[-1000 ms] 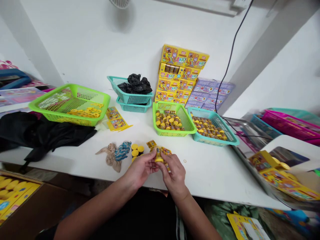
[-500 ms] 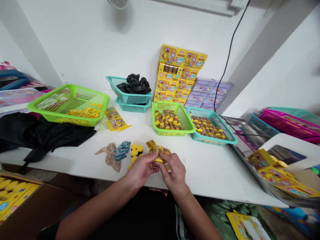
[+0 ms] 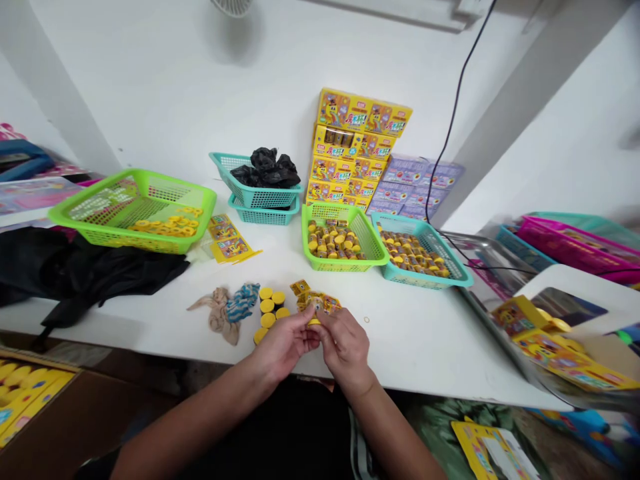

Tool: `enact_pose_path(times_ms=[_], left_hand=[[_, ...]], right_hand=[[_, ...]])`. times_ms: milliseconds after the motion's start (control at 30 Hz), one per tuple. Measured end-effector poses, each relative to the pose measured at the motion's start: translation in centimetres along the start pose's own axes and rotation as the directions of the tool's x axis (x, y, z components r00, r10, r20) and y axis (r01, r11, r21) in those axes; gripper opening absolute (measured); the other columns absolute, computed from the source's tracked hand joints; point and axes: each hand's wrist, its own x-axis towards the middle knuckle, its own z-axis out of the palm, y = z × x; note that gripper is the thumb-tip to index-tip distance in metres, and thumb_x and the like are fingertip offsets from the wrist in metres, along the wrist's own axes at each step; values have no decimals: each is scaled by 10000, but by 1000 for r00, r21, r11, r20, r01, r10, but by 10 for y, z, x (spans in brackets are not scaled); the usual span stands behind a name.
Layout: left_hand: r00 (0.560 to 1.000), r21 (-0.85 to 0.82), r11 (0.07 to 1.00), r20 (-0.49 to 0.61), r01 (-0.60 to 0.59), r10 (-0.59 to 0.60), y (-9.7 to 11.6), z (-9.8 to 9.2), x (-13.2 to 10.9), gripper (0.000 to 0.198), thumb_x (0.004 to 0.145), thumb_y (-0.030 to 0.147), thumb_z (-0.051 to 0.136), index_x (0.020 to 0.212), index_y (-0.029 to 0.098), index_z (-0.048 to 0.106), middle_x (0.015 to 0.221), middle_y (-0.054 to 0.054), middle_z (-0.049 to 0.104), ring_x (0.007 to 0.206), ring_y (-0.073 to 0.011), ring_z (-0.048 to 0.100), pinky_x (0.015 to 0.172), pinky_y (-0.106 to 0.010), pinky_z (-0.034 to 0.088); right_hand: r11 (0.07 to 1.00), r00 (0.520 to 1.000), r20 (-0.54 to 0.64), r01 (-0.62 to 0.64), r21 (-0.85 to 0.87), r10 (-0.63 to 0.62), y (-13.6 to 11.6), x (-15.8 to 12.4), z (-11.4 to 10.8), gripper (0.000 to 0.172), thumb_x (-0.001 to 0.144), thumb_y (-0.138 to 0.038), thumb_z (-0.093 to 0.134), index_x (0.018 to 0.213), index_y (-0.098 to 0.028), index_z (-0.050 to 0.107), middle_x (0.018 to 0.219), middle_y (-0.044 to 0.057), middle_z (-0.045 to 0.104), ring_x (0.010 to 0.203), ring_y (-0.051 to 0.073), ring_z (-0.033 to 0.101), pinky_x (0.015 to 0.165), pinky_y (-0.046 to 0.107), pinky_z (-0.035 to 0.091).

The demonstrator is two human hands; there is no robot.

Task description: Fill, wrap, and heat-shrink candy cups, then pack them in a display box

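Yellow printed wrapper point(image 3: 314, 304) around a small yellow-capped tube point(image 3: 314, 322), held over the white table point(image 3: 415, 347) close to its near edge. Left hand point(image 3: 286, 341) and right hand point(image 3: 345, 347) are both closed narrowly on it, their fingers pinching the wrapper from either side. Just left of the hands lie loose round yellow caps point(image 3: 267, 308), then a knotted beige and blue cloth point(image 3: 223, 317). Farther off, a lime basket point(image 3: 306, 240) of yellow-capped tubes sits beside a teal basket point(image 3: 447, 247) of similar tubes. Far left, a larger lime basket point(image 3: 170, 180) holds yellow discs, with yellow printed cards point(image 3: 227, 239) just beside it. Stacked yellow boxes point(image 3: 350, 153) stand at the far edge, right of black plastic point(image 3: 265, 168) in a teal basket point(image 3: 255, 198).
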Motion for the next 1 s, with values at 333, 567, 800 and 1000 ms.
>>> enact_pose_path(times_ms=[333, 567, 800, 1000], left_hand=[[994, 6, 994, -5, -105, 105, 10, -1, -5, 209, 726, 241, 783, 846, 147, 641, 753, -29, 688, 586, -132, 619, 585, -253, 485], [983, -41, 982, -24, -184, 183, 4, -1, -1, 253, 658, 186, 818, 834, 149, 641, 801, -16, 680, 671, -135, 642, 602, -234, 491], [953, 23, 956, -71, -294, 295, -1, 3, -1, 309, 622, 216, 849, 860, 148, 663, 871, -29, 691, 735, -142, 647, 651, -237, 508], [941, 3, 945, -88, -328, 327, 1, 5, -2, 306, 577, 223, 873, 726, 142, 619, 713, 13, 664, 638, -110, 629, 579, -201, 486]], right_hand=[[986, 992, -35, -114, 120, 119, -5, 0, -1, 253, 850, -53, 634, 1035, -223, 664, 870, 48, 654, 803, 178, 620, 698, 334, 542], [991, 991, -67, -122, -63, 118, -13, -2, 5, 340, 802, -215, 742, 1108, -196, 595, 941, 88, 655, 887, 234, 618, 764, 408, 556], [982, 988, -75, -141, -125, 133, -15, -6, 14, 337, 824, -193, 695, 1137, -183, 570, 893, 82, 662, 792, 218, 629, 747, 410, 564], [991, 994, -78, -88, -104, 80, -13, -7, 10, 379, 836, -156, 671, 1202, -177, 574, 935, 95, 676, 835, 222, 642, 760, 394, 575]])
